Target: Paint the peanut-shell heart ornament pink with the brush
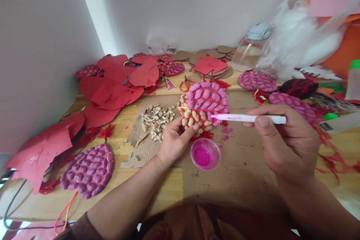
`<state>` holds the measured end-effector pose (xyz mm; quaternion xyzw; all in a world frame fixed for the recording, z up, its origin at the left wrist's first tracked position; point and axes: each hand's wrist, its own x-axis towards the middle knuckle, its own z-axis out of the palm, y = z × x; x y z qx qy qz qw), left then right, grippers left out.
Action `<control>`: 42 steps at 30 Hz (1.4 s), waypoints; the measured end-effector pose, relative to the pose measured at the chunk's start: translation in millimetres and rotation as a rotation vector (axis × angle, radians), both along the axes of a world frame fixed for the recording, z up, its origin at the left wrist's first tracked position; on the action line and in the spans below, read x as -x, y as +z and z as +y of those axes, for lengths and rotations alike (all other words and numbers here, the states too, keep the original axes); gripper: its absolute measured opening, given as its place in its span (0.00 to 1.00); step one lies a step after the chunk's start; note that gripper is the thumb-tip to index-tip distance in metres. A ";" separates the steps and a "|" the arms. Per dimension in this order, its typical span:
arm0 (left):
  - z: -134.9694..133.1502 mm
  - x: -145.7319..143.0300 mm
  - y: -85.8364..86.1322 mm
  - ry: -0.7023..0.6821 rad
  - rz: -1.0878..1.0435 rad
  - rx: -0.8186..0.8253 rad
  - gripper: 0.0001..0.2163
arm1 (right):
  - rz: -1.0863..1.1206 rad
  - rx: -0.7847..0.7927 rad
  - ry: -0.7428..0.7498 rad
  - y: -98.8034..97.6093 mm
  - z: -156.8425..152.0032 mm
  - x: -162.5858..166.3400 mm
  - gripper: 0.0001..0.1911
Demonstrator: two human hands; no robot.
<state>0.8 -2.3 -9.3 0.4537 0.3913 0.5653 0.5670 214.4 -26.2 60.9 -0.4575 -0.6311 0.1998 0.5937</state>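
**A:** From over here, which way's that white marker (242, 117) pointing?

**B:** Tip toward the left, at the edge of the peanut-covered piece (207, 99). Long axis is nearly level, running sideways across the desk (168, 189). Right hand (291, 140) has its fingers pinched round the barrel.

**A:** And the left hand (174, 140)?

**B:** Fingers gripping the piece's lower edge, thumb near the plain peanuts (190, 122). Upper ones are pink. The piece is above the cardboard (239, 180), just beyond the paint cup (205, 154).
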 end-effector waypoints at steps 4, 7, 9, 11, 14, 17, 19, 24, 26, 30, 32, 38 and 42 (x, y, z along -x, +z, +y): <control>-1.6 0.4 0.0 -0.004 0.021 -0.009 0.11 | -0.155 -0.096 -0.066 -1.9 0.7 2.0 0.08; -2.7 0.5 -0.2 0.003 0.027 -0.007 0.11 | -0.286 -0.150 -0.080 -3.2 1.3 0.7 0.10; -3.4 0.5 0.0 0.005 0.036 -0.003 0.11 | -0.318 -0.162 -0.068 -3.7 2.0 -0.4 0.10; -4.1 0.3 0.7 0.003 0.058 0.000 0.12 | -0.333 -0.169 -0.056 -3.6 2.5 -0.8 0.10; -5.2 0.1 2.6 0.014 0.089 -0.005 0.12 | -0.364 -0.170 -0.039 -3.1 2.4 -0.1 0.11; -5.8 -0.1 4.4 0.040 0.123 -0.028 0.12 | -0.371 -0.172 -0.004 -3.1 1.6 0.7 0.11; -6.1 -0.3 5.4 0.049 0.144 -0.045 0.11 | -0.365 -0.179 0.002 -3.6 1.2 0.7 0.12; -7.4 -0.7 7.7 0.062 0.194 -0.083 0.11 | -0.370 -0.223 0.000 -4.1 1.2 0.2 0.15; -7.7 -0.8 8.2 0.082 0.218 -0.103 0.10 | -0.386 -0.246 0.007 -3.6 0.9 1.0 0.16; -7.3 -0.3 6.7 0.107 0.254 -0.142 0.10 | -0.409 -0.282 0.024 -1.8 -0.8 4.3 0.17; -6.7 0.2 5.0 0.111 0.259 -0.149 0.10 | -0.420 -0.301 0.035 -1.0 -1.3 5.7 0.17; -6.2 1.4 2.8 0.099 0.277 -0.157 0.09 | -0.436 -0.367 0.059 -0.6 0.1 6.7 0.16; -6.8 0.6 4.8 0.097 0.265 -0.144 0.09 | -0.494 -0.414 0.040 0.5 -0.4 7.5 0.13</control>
